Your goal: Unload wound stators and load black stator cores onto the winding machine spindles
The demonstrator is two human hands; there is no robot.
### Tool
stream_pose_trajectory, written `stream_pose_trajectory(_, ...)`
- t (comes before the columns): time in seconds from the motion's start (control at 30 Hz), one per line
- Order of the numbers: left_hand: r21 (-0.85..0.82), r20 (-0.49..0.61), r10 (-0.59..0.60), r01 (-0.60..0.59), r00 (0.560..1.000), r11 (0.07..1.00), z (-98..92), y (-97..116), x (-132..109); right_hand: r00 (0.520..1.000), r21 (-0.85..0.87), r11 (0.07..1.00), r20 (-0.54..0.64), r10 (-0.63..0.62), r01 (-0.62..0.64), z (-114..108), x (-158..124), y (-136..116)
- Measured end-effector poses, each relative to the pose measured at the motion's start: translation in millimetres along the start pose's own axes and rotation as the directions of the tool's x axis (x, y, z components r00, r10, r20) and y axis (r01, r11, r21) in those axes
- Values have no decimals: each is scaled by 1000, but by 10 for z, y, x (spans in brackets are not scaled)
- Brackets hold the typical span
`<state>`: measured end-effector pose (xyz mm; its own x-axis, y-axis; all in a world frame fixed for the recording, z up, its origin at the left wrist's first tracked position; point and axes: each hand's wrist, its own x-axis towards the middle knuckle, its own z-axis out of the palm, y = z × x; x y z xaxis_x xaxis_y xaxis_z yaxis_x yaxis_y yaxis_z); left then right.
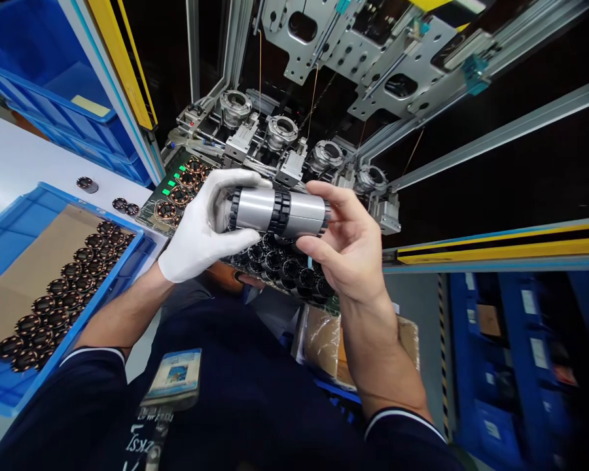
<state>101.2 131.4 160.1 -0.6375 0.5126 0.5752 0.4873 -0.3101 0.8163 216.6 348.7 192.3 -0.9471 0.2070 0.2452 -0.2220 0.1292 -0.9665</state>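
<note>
Left hand grips the paired cores at nine o'clock, right hand at three. Recommended: hold them coaxial, press evenly, spare the black end teeth.

One head-worn camera, looked forward and down, left hand and right hand were near, machine stood beyond

Navy sleeves have white edging; left hand wears white glove
</note>
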Motion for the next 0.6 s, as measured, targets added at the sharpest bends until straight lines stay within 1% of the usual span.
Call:
stream_pose_trajectory(0.07, 39, -2, -10, 10, 1000, 999, -21, -18, 0, 998, 32, 999, 43, 35, -36, 20, 13, 44)
stream_pose_trajectory(0.13, 78, 7, -26, 25, 1000, 997, -48, -49, 17, 998, 37, 998, 33, 47, -48, 39, 35, 84)
stream_pose_trajectory(0.2, 107, 33, -44, 41, 998, 993, -96, -89, 92, 1000, -25, 999, -3, 29, -29, 24, 103, 106)
stream_pose_trajectory(0.27, 142, 74, -30, 19, 997, 990, -181, -122, 270, 999, -144, 989, -21, -26, 23, -52, 261, 99)
stream_pose_trajectory(0.33, 244, 121, 6, -36, 993, 969, -303, -149, 576, 995, -271, 958, -5, -101, 95, -190, 542, 70)
stream_pose_trajectory(0.37, 336, 148, 24, -73, 989, 939, -372, -169, 775, 989, -343, 929, 6, -146, 139, -271, 728, 56)
stream_pose_trajectory(0.4, 452, 178, 21, -101, 984, 886, -442, -202, 997, 983, -416, 893, 19, -181, 172, -354, 938, 51)
stream_pose_trajectory(0.43, 575, 209, 12, -132, 978, 808, -510, -259, 1236, 976, -490, 848, 30, -216, 202, -431, 1167, 58)
stream_pose_trajectory(0.47, 693, 234, -10, -160, 972, 703, -573, -345, 1483, 972, -566, 797, 37, -231, 211, -497, 1404, 85)
stream_pose_trajectory(0.5, 777, 240, -55, -158, 969, 609, -630, -465, 1729, 973, -626, 755, 31, -228, 197, -551, 1640, 133)
stream_pose_trajectory(0.53, 834, 220, -114, -126, 969, 538, -679, -617, 1966, 977, -693, 702, 17, -211, 164, -590, 1867, 203)
stream_pose_trajectory(0.57, 877, 175, -190, -65, 966, 475, -722, -796, 2186, 985, -766, 633, 1, -173, 112, -616, 2077, 294)
stream_pose_trajectory(0.6, 896, 140, -242, -19, 960, 443, -760, -995, 2386, 991, -827, 558, -17, -132, 60, -632, 2265, 400)
